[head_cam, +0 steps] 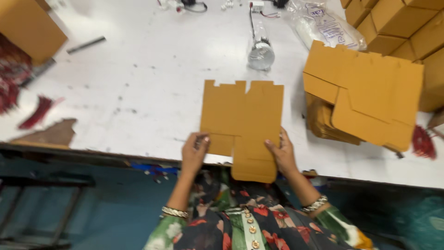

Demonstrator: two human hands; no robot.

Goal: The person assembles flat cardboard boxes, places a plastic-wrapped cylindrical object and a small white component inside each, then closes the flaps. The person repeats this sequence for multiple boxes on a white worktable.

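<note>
A flat, unfolded brown cardboard box blank [243, 120] lies on the white table [148, 83], with its near end hanging over the front edge. My left hand [194, 152] grips its lower left corner, fingers curled over the card. On the blank's lower right edge, my right hand [281, 153] pinches the card between thumb and fingers. Both wrists wear bracelets.
A stack of flat brown box blanks [365, 97] lies at the right. Folded brown boxes [402, 23] are piled at the far right, and another box [27, 28] stands at the far left. A clear cylindrical part [260, 51], a plastic bag [323, 23] and a metal bar [85, 45] lie farther back.
</note>
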